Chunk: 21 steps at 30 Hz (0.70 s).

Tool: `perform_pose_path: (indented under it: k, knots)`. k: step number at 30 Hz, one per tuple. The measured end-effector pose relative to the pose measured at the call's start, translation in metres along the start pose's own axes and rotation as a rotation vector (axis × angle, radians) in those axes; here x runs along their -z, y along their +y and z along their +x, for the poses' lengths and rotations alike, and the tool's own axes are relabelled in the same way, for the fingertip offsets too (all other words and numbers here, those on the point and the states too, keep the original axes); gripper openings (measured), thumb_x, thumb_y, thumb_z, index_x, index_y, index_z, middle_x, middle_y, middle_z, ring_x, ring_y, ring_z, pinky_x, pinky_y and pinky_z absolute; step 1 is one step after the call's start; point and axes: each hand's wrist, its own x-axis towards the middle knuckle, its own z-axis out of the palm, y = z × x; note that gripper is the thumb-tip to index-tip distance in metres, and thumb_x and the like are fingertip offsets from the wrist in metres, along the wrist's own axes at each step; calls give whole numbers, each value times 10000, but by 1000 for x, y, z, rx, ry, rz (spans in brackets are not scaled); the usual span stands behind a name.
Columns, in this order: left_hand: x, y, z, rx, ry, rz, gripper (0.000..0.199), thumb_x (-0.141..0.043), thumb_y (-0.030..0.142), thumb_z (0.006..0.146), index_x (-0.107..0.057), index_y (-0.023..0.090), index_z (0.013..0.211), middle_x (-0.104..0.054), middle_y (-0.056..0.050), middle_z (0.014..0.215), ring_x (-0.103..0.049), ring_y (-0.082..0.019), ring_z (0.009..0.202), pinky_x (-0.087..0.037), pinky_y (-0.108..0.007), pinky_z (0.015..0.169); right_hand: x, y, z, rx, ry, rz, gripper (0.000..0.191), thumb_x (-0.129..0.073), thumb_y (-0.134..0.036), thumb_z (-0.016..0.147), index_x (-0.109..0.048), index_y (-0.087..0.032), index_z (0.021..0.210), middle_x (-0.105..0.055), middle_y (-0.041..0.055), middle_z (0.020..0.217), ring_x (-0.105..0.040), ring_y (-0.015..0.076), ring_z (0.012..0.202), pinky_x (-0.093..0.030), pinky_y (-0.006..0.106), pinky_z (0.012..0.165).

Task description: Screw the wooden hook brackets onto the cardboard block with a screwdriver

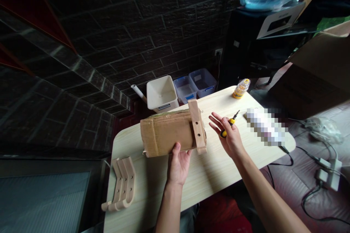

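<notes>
Cardboard box (171, 134) is held over the middle of the table (198, 174), a drilled wooden piece (194, 120) across its right end. From the near side, the left forearm reaches up; the left hand (179, 165) grips the box's near edge, thumb on the face, most fingers hidden beneath. Angled in from the near right, the right hand (229, 136) pinches a yellow-and-black precision screwdriver (232, 121) by the thumb, fingers stretched left, bit pointing far right. Both forearms are cut off below. Whether the box touches the tabletop is unclear; pixelation masks an object (264, 125) at right.
</notes>
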Motion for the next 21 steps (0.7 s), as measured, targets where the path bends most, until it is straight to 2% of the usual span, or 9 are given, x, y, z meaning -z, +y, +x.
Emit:
perform_pose_path:
  k: [6,15,21]
  knots:
    - [-2,-3,-1,16,7,-21,392,-865,277,831,-739,191,1192,-785,-76,1244,-748,-208,1097,-635,-314,890,0,5,-2,-59,-49,-58,351,-883,-486,803,-633,-241,832,-727,90,1385,-661,327,1319,-525,497,1117]
    - [-13,-9,-11,77,-22,-96,444,-772,410,926,-681,246,1328,-756,-89,1327,-684,-266,1295,-598,-395,1062,0,7,-2,-110,-41,-90,355,-858,-531,814,-678,-239,907,-754,104,1335,-709,300,1253,-576,428,1046]
    - [-17,-6,-8,34,-30,-83,501,-778,401,920,-649,261,1384,-745,-86,1353,-659,-270,1335,-593,-385,1068,-1,4,-2,-102,-49,-93,348,-853,-518,823,-647,-242,876,-747,103,1347,-715,302,1240,-573,448,1054]
